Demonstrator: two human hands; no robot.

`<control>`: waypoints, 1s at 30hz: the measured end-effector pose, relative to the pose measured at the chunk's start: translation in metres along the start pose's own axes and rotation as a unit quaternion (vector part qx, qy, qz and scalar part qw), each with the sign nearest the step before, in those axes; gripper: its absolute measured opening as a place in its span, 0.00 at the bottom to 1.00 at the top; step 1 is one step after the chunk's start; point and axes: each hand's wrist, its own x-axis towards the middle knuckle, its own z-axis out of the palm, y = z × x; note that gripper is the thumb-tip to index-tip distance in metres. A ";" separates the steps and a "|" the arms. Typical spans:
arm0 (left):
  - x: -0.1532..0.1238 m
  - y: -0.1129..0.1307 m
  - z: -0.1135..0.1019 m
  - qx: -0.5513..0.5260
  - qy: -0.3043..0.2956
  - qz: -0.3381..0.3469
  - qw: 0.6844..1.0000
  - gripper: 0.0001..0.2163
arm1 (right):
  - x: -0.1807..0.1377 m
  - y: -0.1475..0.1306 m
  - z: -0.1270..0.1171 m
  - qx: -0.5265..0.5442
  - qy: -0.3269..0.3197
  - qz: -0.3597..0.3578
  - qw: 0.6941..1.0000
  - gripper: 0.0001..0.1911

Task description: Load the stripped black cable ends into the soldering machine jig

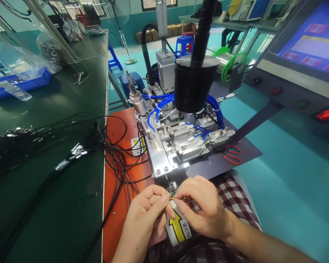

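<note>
Thin orange-tinted wire ends (171,198) show between my two hands, in front of the metal machine (192,142). My left hand (148,210) pinches the wires between thumb and fingers; what lies deeper in its grip is hidden. From the other side, the thumb and forefinger of my right hand (201,204) close on the wire tips. Just beyond the fingertips is a small metal fixture (172,185) at the machine's front edge. Below the hands lies a white label with a yellow arrow (177,226).
Black cables (120,164) loop across the orange base plate (112,233) from the dark green table (79,197). Red-handled scissors (232,155) lie right of the machine. A control panel (298,73) stands at right. A blue tray (22,86) sits at far left.
</note>
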 end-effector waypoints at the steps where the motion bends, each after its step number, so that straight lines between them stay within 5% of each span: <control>1: 0.000 -0.001 0.000 -0.001 -0.002 0.001 1.000 0.10 | 0.000 0.000 0.000 0.000 0.006 -0.004 1.000 0.05; 7: -0.001 -0.005 -0.003 -0.004 -0.004 -0.004 1.000 0.09 | 0.000 -0.005 0.003 0.071 0.004 0.081 0.994 0.06; 17: 0.000 -0.002 -0.002 0.017 0.002 -0.010 1.000 0.11 | 0.008 0.000 -0.001 0.278 -0.075 0.314 0.905 0.06; 22: -0.002 -0.002 -0.001 0.018 -0.005 -0.017 1.000 0.12 | 0.018 0.002 -0.006 0.337 -0.115 0.336 0.872 0.07; 30: -0.001 0.001 -0.001 0.038 -0.005 -0.010 0.999 0.12 | 0.016 0.008 -0.004 0.330 -0.144 0.328 0.873 0.07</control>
